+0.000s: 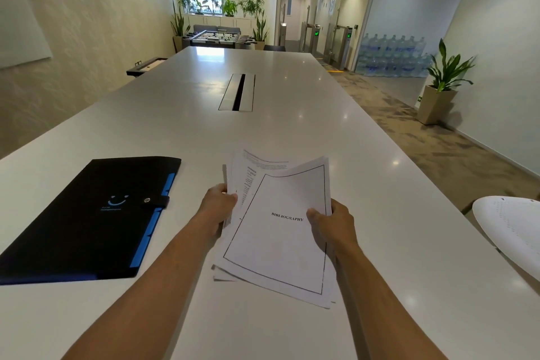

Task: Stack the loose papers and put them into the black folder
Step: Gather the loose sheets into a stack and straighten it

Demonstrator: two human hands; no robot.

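Nearest: left hand and right hand closed on opposite side edges of the papers, thumbs on top, to square a fanned, uneven sheaf. Lower edge apparently resting on the tabletop, though contact unclear. "BIBLIOGRAPHY" sheet uppermost. To the left, black folder lying flat, strap snapped shut, so needing opening first. Far right, a white curved object, perhaps a chair.

We see a table with a folder lying at its left. Right of it, apart, our left hand and right hand hold the papers by their two sides. A cable slot lies farther back, mid-table.
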